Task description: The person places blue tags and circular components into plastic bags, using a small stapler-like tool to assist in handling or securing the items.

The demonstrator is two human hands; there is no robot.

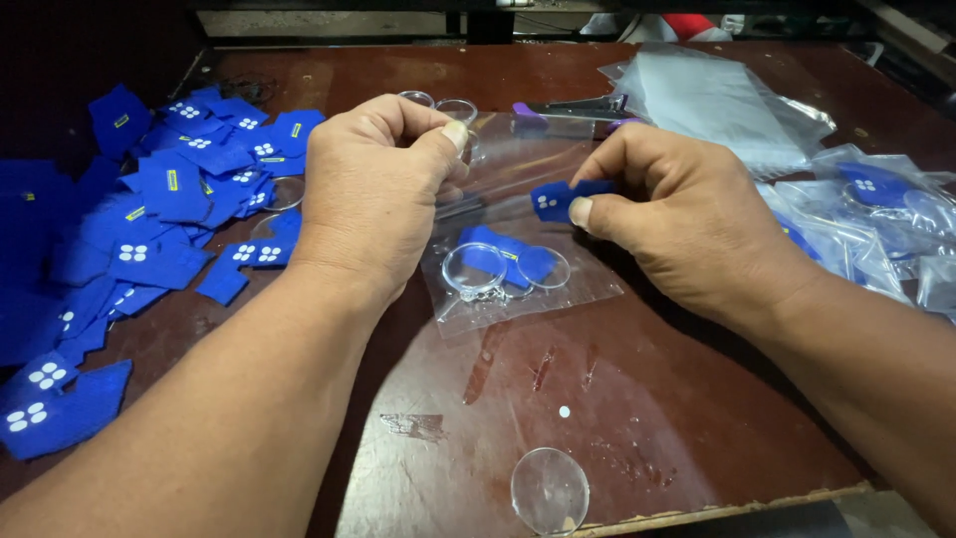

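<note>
Bag [518, 239], mid-counter [697, 418]: left hand [373, 194] pinches its mouth; right hand [677, 214] pinches blue patch [558, 199] at the opening, seemingly. Risk: loose pinch, so patch or rings [476, 271] inside slide out.

Your worktop [637, 418] is a dark reddish-brown board, scuffed and glossy, its near edge chipped. Take the small clear bag [518, 269] at its middle as your landmark: it lies flat with blue pieces and clear rings inside. Left of the bag, a heap of blue felt pieces [149, 229] spreads to the edge. Right of it lie filled clear bags [876, 219], and beyond those a stack of empty bags [717, 100]. Nearer you than the bag sits a clear round dome [550, 490].
</note>
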